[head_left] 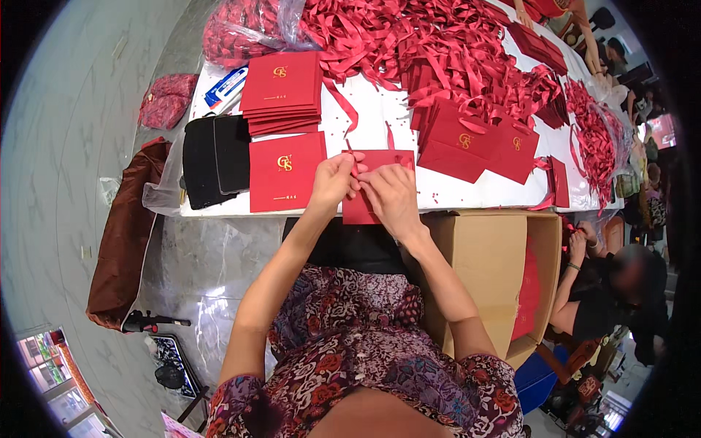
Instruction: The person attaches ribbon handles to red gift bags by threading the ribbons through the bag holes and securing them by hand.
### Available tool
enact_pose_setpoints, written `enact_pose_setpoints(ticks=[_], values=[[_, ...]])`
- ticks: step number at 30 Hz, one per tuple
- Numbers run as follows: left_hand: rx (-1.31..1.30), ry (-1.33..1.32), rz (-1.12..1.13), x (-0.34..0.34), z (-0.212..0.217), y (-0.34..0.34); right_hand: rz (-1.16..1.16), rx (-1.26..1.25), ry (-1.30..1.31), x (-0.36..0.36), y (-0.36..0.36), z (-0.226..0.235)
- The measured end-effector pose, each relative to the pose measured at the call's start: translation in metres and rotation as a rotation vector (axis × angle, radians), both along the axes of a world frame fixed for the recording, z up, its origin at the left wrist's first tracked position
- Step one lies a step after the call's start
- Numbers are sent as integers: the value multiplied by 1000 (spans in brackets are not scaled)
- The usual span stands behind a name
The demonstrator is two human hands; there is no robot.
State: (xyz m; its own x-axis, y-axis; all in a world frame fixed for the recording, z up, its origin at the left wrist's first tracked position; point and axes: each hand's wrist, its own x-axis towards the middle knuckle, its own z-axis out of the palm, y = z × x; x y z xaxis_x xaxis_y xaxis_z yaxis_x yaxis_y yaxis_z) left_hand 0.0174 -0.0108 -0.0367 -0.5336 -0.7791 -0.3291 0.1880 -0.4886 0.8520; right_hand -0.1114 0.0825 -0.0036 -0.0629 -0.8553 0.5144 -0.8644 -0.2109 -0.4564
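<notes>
At the table's near edge lies a red paper gift bag (357, 212), partly hidden under my hands. My left hand (331, 181) is closed at its upper left, fingertips pinching a red ribbon (355, 167). Close against it, my right hand (395, 193) is bent over the bag, its thumb and fingers also closed at the ribbon. The fingertips of both hands nearly meet. Just left of the bag is a flat red bag (288, 175) with a gold print, and behind that a neat stack of red bags (281, 84).
Loose red ribbons (358, 36) heap across the table's back. More red bags (460, 142) lie to the right. A black pad (212, 157) sits at the left edge. An open cardboard box (482, 270) stands by my right arm. Another person's arm (573, 266) shows beyond it.
</notes>
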Motion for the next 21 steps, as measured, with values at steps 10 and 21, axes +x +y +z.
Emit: enact_pose_setpoints(ticks=[10, 21], values=[[-837, -489, -36, -7, 31, 32, -110, 27, -530, -10, -10, -12], [-1185, -896, -143, -7, 23, 4, -137, 246, -610, -19, 3, -15]])
